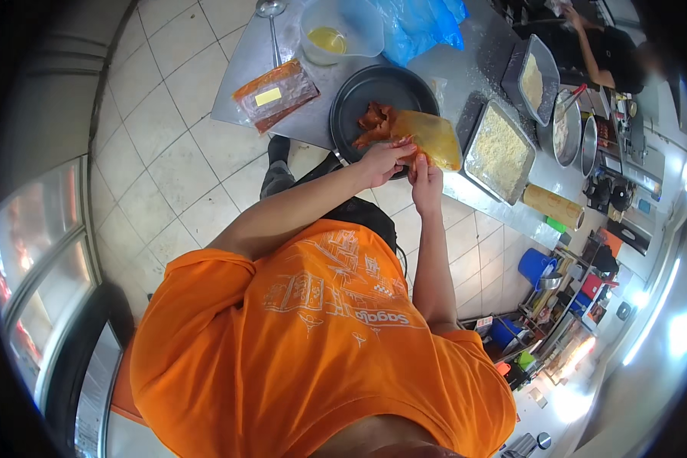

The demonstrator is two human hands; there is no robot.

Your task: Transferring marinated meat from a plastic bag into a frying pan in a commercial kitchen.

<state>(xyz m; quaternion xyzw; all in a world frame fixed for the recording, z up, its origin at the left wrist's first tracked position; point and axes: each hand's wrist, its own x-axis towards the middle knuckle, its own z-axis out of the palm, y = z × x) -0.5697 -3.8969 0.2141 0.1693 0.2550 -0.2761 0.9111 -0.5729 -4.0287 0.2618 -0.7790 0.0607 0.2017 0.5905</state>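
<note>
My left hand (pixel 385 163) and my right hand (pixel 427 182) are close together, both gripping the near edge of a clear plastic pouch (pixel 429 134). Its inside is smeared yellow-orange. The pouch lies across the right side of a black frying pan (pixel 369 86). Beside it in the pan sit thick reddish-brown pieces (pixel 376 123) that look like sauce or coated meat; which one I cannot tell. Left of the pan, flat sealed plastic pouches (pixel 277 91) with reddish-brown contents overlap on the steel table (pixel 235 77); the top one bears a yellow label.
A translucent tub (pixel 315 51) with yellow liquid, a ladle (pixel 272 28) and a blue plastic bag (pixel 418 28) stand at the back. Rightward are a tray of crumbs (pixel 498 151), a deeper flour tub (pixel 531 83), a metal bowl (pixel 567 129) and a film roll (pixel 552 205). Another person (pixel 607 57) stands beyond.
</note>
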